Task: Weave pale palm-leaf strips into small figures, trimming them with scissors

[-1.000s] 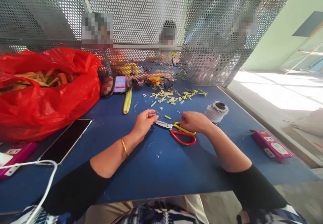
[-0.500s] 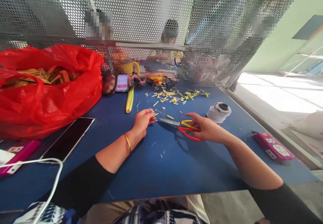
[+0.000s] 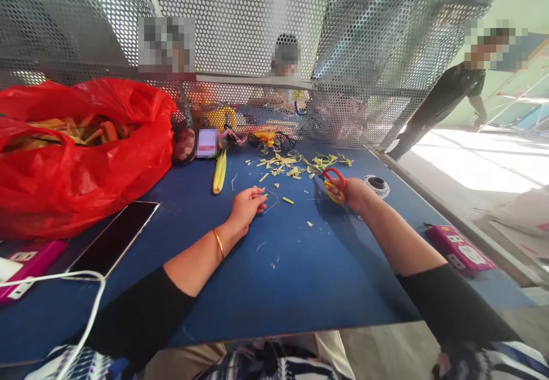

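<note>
My right hand [image 3: 357, 195] is closed around scissors [image 3: 335, 181] with red and yellow handles, raised over the table, blades angled to the far left toward pale green plant scraps [image 3: 295, 170]. My left hand [image 3: 249, 204], with a gold bangle at the wrist, is closed in a pinch near the middle. A small pale bit shows at its fingertips, too small to name, and thin white thread [image 3: 274, 192] lies beside them. A short green stem piece [image 3: 288, 200] rests between the hands. Behind my right wrist is a spool of white thread [image 3: 377, 184], partly hidden.
A red plastic bag [image 3: 141, 140] of dried husks stands left, near a phone [image 3: 115, 240] and a magenta power bank [image 3: 32, 266]. A yellow-green stalk bundle [image 3: 219, 173] lies farther back. A perforated metal screen [image 3: 253, 20] bounds the back; another magenta device [image 3: 461, 248] lies right.
My right hand and the scissors have moved away from my left hand, up and back, and the scissors have turned. A person has come into view at the right beyond the screen.
</note>
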Action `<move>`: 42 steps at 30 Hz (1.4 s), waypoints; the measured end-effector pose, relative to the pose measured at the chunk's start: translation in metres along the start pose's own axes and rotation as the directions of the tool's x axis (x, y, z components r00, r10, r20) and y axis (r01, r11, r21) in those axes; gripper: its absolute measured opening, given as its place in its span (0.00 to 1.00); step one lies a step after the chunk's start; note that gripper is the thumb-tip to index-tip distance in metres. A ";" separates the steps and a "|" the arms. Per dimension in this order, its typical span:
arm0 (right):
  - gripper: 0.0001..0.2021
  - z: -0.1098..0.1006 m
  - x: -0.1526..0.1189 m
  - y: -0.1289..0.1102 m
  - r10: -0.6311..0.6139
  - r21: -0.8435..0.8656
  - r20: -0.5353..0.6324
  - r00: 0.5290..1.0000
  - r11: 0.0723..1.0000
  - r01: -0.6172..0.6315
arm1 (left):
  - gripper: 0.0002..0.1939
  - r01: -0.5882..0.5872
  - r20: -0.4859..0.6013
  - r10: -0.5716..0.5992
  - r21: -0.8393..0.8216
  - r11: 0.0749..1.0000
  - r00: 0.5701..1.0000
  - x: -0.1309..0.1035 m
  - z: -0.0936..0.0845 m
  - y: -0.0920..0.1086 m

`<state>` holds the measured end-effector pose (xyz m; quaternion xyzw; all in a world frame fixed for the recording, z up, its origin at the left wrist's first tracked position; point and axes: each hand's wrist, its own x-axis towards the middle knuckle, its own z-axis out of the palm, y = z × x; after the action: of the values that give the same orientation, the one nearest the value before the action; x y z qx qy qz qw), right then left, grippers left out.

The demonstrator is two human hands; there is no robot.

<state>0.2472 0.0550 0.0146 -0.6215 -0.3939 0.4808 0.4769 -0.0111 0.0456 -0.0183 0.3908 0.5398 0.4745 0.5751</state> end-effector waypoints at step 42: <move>0.19 0.013 -0.056 0.006 -0.224 0.030 0.119 0.967 0.975 0.222 | 0.14 -0.666 0.552 0.374 0.582 0.467 0.745 0.057 0.025 0.028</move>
<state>0.2221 0.0032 0.0196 -0.5388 -0.4857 0.4645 0.5079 0.0082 0.1095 -0.0034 0.8160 0.4254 0.2844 0.2688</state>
